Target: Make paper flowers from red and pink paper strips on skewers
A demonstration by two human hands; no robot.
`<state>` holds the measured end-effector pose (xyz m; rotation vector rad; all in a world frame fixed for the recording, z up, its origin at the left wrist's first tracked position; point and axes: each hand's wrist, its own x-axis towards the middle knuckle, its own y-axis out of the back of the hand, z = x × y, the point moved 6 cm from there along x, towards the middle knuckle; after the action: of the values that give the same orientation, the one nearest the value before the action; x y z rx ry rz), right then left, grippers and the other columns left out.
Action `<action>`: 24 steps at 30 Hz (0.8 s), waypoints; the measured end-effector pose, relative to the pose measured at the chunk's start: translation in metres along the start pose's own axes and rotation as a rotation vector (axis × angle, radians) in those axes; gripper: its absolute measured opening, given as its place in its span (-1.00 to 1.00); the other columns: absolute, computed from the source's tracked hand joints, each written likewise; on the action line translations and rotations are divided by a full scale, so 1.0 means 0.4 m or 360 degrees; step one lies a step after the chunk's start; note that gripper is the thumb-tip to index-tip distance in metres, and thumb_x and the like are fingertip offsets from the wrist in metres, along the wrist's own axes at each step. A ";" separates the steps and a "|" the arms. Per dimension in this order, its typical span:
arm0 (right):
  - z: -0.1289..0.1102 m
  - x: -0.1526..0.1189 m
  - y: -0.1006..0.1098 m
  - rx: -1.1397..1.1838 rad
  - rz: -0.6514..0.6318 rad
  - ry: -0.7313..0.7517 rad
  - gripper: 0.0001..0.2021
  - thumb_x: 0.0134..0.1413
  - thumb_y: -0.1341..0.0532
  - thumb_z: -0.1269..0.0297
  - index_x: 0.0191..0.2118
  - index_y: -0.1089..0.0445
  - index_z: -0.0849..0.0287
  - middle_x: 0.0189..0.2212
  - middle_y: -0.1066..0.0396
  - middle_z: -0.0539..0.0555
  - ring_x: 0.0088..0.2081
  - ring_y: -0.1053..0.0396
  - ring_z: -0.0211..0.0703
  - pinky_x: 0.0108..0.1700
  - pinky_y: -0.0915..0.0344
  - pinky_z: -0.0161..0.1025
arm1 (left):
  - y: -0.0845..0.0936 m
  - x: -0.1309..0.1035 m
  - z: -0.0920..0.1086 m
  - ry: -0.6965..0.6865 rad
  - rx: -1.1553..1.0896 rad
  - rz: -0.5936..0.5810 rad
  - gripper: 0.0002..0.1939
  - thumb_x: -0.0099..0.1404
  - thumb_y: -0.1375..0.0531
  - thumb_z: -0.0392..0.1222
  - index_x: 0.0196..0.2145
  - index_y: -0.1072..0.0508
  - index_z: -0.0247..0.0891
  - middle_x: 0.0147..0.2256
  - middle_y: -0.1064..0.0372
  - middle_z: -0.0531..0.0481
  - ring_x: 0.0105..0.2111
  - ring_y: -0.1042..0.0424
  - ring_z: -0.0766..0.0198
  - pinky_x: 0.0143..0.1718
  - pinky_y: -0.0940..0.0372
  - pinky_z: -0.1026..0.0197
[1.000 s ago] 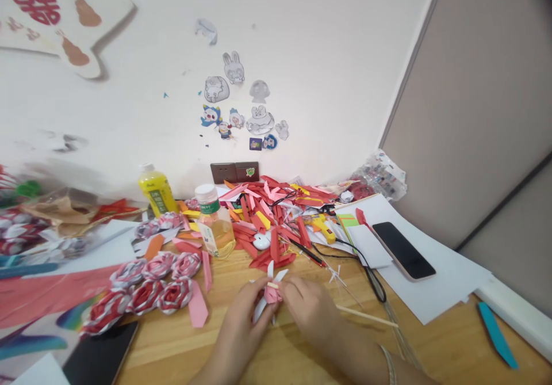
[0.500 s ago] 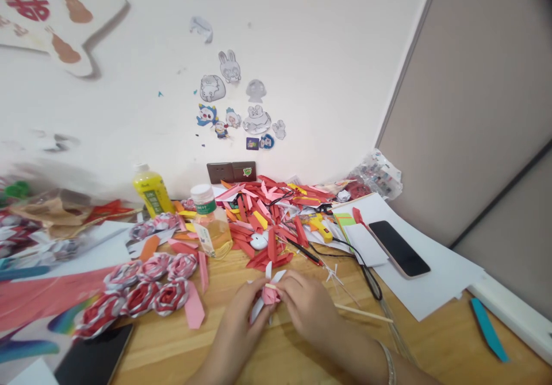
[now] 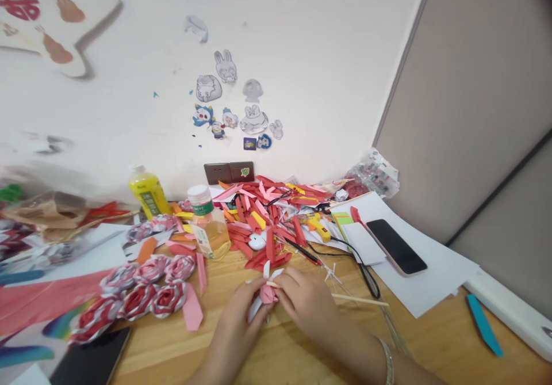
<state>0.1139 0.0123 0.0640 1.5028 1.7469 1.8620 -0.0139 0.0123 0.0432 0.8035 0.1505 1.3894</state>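
A small pink and white folded-paper flower [image 3: 268,296] is held low over the wooden table [image 3: 172,350]. White paper strips stick out of it at the top and on the left. My left hand [image 3: 241,310] is closed round its left side, thumb and fingers pinching it. My right hand [image 3: 308,301] is closed on a thin wooden stick [image 3: 360,299], whose tip lies across the flower's top edge. The stick's other end juts out to the right past my hand. The right fingertips also touch the flower; my palms hide part of it.
Finished paper roses [image 3: 170,298] sit at the left near a pink paper strip [image 3: 192,310]. Behind my hands lie a heap of red paper strips [image 3: 269,244], a jar [image 3: 209,227] and a yellow glue gun [image 3: 318,227]. To the right is a phone [image 3: 397,247] on white sheets.
The whole view has shifted slightly, so things sit a little further left. Both hands keep their hold, and the stick's tip still rests at the flower's top.
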 end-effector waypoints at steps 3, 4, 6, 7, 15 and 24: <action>-0.002 -0.002 0.001 0.0016 0.0084 0.0007 -0.80 0.23 0.00 0.39 -0.31 -0.36 0.18 -0.41 -0.38 0.05 -0.45 -0.29 -0.19 -0.45 -0.03 -0.28 | 0.000 -0.001 -0.002 -0.0010 0.0028 0.0006 -0.75 0.22 -0.12 -0.18 -0.13 -0.39 -0.24 -0.20 -0.47 -0.15 -0.19 -0.45 0.10 -0.14 -0.36 0.05; -0.001 -0.002 0.003 0.0016 0.0118 0.0003 -0.78 0.25 0.02 0.38 -0.31 -0.36 0.18 -0.42 -0.38 0.05 -0.46 -0.29 -0.19 -0.46 -0.03 -0.28 | 0.000 -0.002 -0.002 -0.0013 0.0041 0.0006 -0.75 0.23 -0.11 -0.18 -0.13 -0.39 -0.23 -0.20 -0.47 -0.15 -0.19 -0.45 0.11 -0.14 -0.36 0.05; 0.000 -0.003 0.009 -0.0008 0.0193 -0.0017 -0.73 0.28 0.05 0.34 -0.34 -0.36 0.18 -0.45 -0.36 0.05 -0.49 -0.27 -0.20 -0.47 -0.01 -0.27 | 0.001 -0.003 0.001 -0.0023 0.0065 0.0016 -0.76 0.24 -0.11 -0.19 -0.13 -0.39 -0.23 -0.20 -0.47 -0.14 -0.19 -0.45 0.11 -0.15 -0.36 0.06; 0.000 -0.003 0.012 -0.0025 0.0231 -0.0027 -0.70 0.29 0.07 0.30 -0.37 -0.35 0.18 -0.47 -0.36 0.04 -0.50 -0.26 -0.20 -0.48 0.00 -0.27 | 0.002 -0.004 0.003 -0.0032 0.0076 0.0025 -0.77 0.24 -0.11 -0.19 -0.13 -0.39 -0.23 -0.21 -0.47 -0.13 -0.20 -0.45 0.12 -0.16 -0.36 0.07; -0.002 -0.009 0.026 -0.0010 0.0408 -0.0044 -0.60 0.32 0.12 0.22 -0.42 -0.37 0.19 -0.52 -0.35 0.05 -0.51 -0.27 -0.19 -0.48 -0.03 -0.27 | 0.003 -0.007 0.003 -0.0103 0.0143 0.0054 -0.77 0.24 -0.13 -0.20 -0.13 -0.39 -0.21 -0.23 -0.47 -0.10 -0.21 -0.45 0.13 -0.16 -0.37 0.09; 0.014 0.002 0.006 0.0416 0.0055 -0.0177 -0.91 0.13 -0.16 0.43 -0.37 -0.38 0.18 -0.43 -0.41 0.00 -0.39 -0.35 -0.23 -0.38 -0.15 -0.35 | -0.003 -0.006 0.004 -0.0183 0.0179 0.0021 -0.71 0.25 -0.11 -0.21 -0.06 -0.40 -0.22 -0.29 -0.44 -0.11 -0.27 -0.45 0.14 -0.24 -0.39 0.12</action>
<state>0.1188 0.0160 0.0652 1.7001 1.9836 1.5789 -0.0125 0.0096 0.0429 0.9772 0.1348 1.3524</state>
